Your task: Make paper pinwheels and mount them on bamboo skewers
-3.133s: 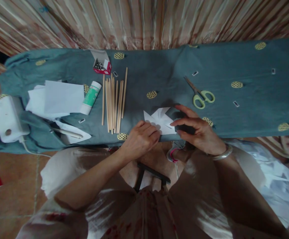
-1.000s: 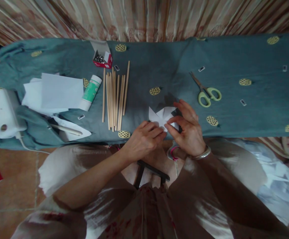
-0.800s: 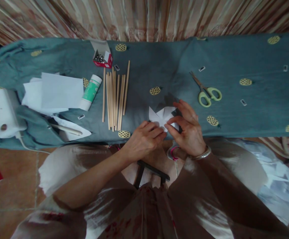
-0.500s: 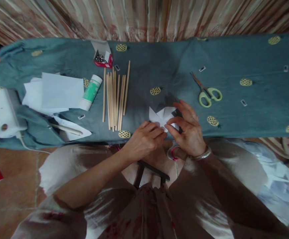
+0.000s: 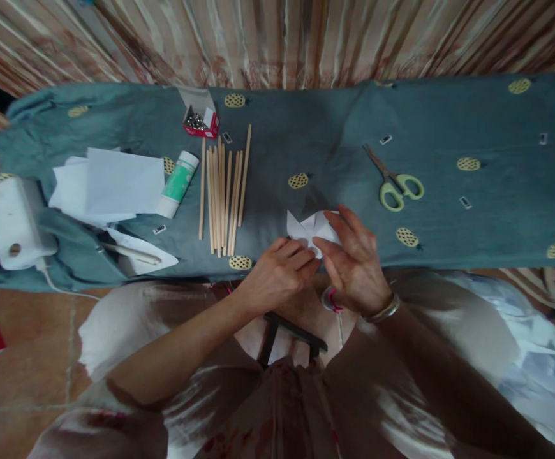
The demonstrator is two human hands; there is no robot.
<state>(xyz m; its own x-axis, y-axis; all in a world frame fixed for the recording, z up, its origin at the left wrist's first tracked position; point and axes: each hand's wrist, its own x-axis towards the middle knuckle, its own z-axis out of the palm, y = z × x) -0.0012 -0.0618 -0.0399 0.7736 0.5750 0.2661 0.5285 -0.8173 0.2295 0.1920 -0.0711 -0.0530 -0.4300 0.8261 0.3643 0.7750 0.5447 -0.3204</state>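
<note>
A small white paper pinwheel (image 5: 312, 227) with pointed, folded corners is between my hands at the table's front edge. My left hand (image 5: 284, 268) pinches its lower left side, fingers pressed together. From the right, my right hand (image 5: 356, 258) has its thumb and fingers on the paper, bending over a corner on that side. Part of the paper is hidden behind the fingers. Left of my hands lie several thin wooden sticks (image 5: 224, 197) side by side. To the right rest scissors (image 5: 395, 183) with light green handles, blades slightly apart.
A red box of metal pins (image 5: 201, 121) stands open at the back. Further left are a green-and-white glue stick (image 5: 178, 185), white paper sheets (image 5: 124, 182), a pencil-like stick on cut paper (image 5: 136, 254) and a white corded block (image 5: 16, 220). Pineapple-print cloth (image 5: 344, 127) covers the table.
My right hand has shifted slightly, its fingers now lying over the paper's right corner. My left hand keeps its pinch. The whole view has moved a little.
</note>
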